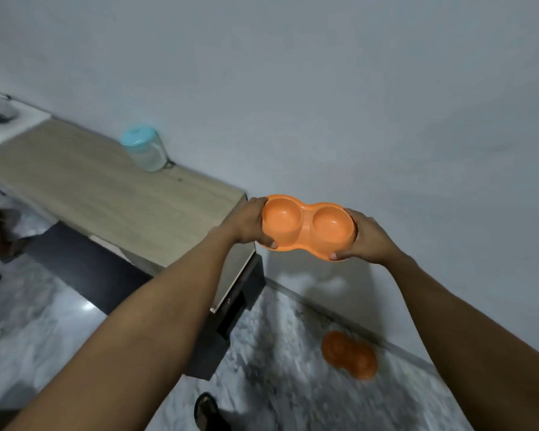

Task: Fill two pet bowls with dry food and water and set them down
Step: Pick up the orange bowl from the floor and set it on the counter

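Observation:
An orange double pet bowl (308,225) with two round wells hangs in the air just past the right end of the wooden counter. Both wells look empty. My left hand (249,223) grips its left end and my right hand (369,237) grips its right end, thumbs on the near rim. A second orange double bowl (349,354) lies on the marble floor below, close to the wall; it is blurred and its contents cannot be made out.
A clear jar with a light blue lid (145,149) stands on the wooden counter (106,194) against the grey wall. A dark cabinet side drops below the counter's right end. A dark sandal (207,412) shows on the marble floor (277,353).

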